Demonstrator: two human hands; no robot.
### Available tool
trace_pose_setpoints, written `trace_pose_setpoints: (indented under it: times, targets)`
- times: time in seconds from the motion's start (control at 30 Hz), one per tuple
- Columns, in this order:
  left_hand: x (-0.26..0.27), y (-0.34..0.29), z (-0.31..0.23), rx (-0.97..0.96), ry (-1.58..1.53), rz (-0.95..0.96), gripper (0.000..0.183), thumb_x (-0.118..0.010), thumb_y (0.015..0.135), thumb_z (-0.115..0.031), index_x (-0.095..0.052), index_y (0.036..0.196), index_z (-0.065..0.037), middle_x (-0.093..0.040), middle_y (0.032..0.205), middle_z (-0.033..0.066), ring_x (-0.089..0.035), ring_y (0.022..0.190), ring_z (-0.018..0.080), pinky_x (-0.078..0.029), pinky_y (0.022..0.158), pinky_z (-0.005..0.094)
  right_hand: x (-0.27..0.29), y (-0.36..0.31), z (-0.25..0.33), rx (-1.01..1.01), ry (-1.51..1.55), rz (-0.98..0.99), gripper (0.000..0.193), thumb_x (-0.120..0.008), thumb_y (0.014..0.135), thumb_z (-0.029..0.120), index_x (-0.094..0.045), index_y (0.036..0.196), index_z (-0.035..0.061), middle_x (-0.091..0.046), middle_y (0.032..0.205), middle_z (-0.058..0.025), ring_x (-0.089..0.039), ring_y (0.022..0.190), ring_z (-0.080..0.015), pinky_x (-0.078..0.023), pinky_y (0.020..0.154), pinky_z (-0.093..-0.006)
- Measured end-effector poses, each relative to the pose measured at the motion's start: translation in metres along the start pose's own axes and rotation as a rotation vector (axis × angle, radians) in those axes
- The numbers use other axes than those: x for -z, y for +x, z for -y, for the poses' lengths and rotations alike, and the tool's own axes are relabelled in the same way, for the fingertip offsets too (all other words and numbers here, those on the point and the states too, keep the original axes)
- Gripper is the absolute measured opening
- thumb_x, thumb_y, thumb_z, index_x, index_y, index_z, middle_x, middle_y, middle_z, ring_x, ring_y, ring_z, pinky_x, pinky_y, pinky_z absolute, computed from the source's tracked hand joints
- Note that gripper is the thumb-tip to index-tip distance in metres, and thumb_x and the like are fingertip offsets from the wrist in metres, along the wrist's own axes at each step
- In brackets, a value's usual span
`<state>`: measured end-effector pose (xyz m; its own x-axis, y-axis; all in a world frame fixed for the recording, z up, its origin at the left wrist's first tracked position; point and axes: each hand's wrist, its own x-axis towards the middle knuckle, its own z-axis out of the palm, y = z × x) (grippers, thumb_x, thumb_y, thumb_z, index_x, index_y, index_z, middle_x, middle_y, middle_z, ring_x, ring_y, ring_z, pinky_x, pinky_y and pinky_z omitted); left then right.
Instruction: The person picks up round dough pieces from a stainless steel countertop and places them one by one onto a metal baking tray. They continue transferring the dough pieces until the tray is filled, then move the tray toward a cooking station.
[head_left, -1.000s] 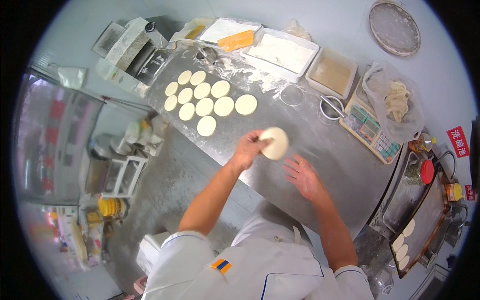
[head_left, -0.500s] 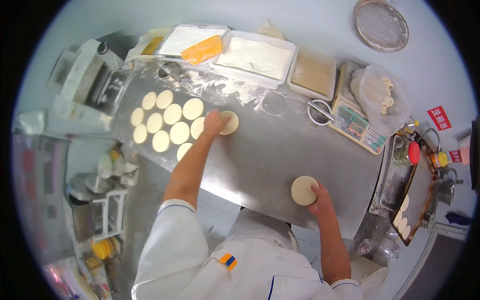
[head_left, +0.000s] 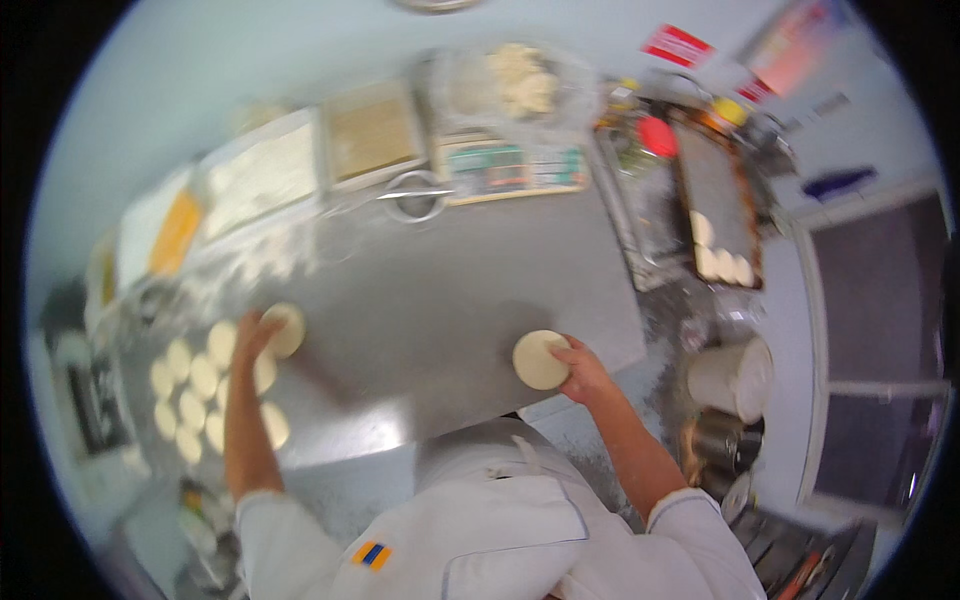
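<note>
My left hand (head_left: 257, 337) is closed on the edge of a pale flat dough round (head_left: 288, 331) at the right side of a group of similar dough rounds (head_left: 204, 376). At the right, my right hand (head_left: 584, 371) grips another dough round (head_left: 538, 360) by its right edge, thumb on top. That round is over the front right part of the metal worktable (head_left: 440, 290). Whether either held round touches the table is hard to tell. Motion blurs the picture, and my left forearm hides some of the grouped rounds.
Along the back stand a tub of white flour (head_left: 262, 175), a tub of brown powder (head_left: 370, 135), a ring-shaped cutter (head_left: 413, 215) and a scale (head_left: 515, 168) bearing a bag of dough pieces (head_left: 520, 80). Beyond the right edge, a dark tray (head_left: 722, 175) holds several pale pieces near a red-lidded jar (head_left: 655, 138).
The view has swung to the right, so the table and dough group appear farther left. Both hands keep hold of their dough rounds, in much the same places over the table.
</note>
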<state>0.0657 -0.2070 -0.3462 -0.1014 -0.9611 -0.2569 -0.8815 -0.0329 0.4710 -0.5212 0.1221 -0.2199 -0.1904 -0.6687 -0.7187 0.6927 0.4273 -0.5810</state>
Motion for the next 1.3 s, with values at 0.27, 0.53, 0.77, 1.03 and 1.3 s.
trace_pose_setpoints:
  times: [0.27, 0.53, 0.77, 1.03, 1.3]
  targets:
    - [0.01, -0.067, -0.044, -0.162, -0.154, -0.079, 0.03, -0.072, 0.08, -0.014, -0.06, 0.1, 0.005, -0.062, 0.079, 0.0113, -0.059, 0.071, 0.0191, -0.049, 0.062, 0.0364, 0.112, -0.028, 0.089, 0.27, 0.136, -0.24, 0.042, -0.069, 0.094, 0.013, -0.054, 0.132, 0.0017, -0.065, 0.124, -0.0146, -0.066, 0.111, -0.0295, -0.057, 0.094, -0.0464]
    - [-0.029, -0.175, -0.198, 0.183, -0.769, -0.043, 0.025, -0.07, 0.091, -0.017, -0.063, 0.112, -0.005, -0.069, 0.098, 0.005, -0.066, 0.083, 0.0146, -0.056, 0.071, 0.0308, 0.288, -0.009, 0.287, 0.659, 0.193, -0.401, 0.041, -0.064, 0.096, 0.008, -0.05, 0.134, -0.0024, -0.063, 0.126, -0.0159, -0.065, 0.114, -0.0286, -0.054, 0.098, -0.0437]
    - [-0.128, -0.283, -0.41, 0.342, -1.235, -0.014, 0.038, -0.071, 0.09, -0.013, -0.06, 0.124, -0.002, -0.068, 0.116, 0.0108, -0.067, 0.104, 0.024, -0.057, 0.088, 0.0408, 0.44, 0.102, 0.435, 0.647, 0.129, -0.359, 0.04, -0.066, 0.094, 0.005, -0.051, 0.13, -0.0028, -0.063, 0.123, -0.0171, -0.066, 0.108, -0.0307, -0.057, 0.093, -0.0455]
    - [-0.206, -0.343, -0.558, 0.494, -1.253, 0.082, 0.041, -0.068, 0.091, -0.011, -0.057, 0.129, -0.001, -0.065, 0.123, 0.0124, -0.066, 0.108, 0.0259, -0.059, 0.086, 0.0417, 0.477, 0.176, 0.484, 0.425, 0.026, -0.3, 0.044, -0.07, 0.092, 0.007, -0.054, 0.132, -0.0001, -0.066, 0.119, -0.0143, -0.068, 0.103, -0.0291, -0.059, 0.083, -0.0431]
    - [-0.225, -0.332, -0.602, 0.432, -1.27, 0.081, 0.037, -0.067, 0.094, -0.013, -0.058, 0.127, 0.0, -0.067, 0.118, 0.0121, -0.067, 0.105, 0.0249, -0.058, 0.088, 0.04, 0.483, 0.19, 0.498, 0.456, -0.84, -0.58, 0.049, -0.075, 0.083, 0.007, -0.061, 0.129, -0.0018, -0.069, 0.118, -0.0176, -0.068, 0.107, -0.0288, -0.055, 0.09, -0.0394]
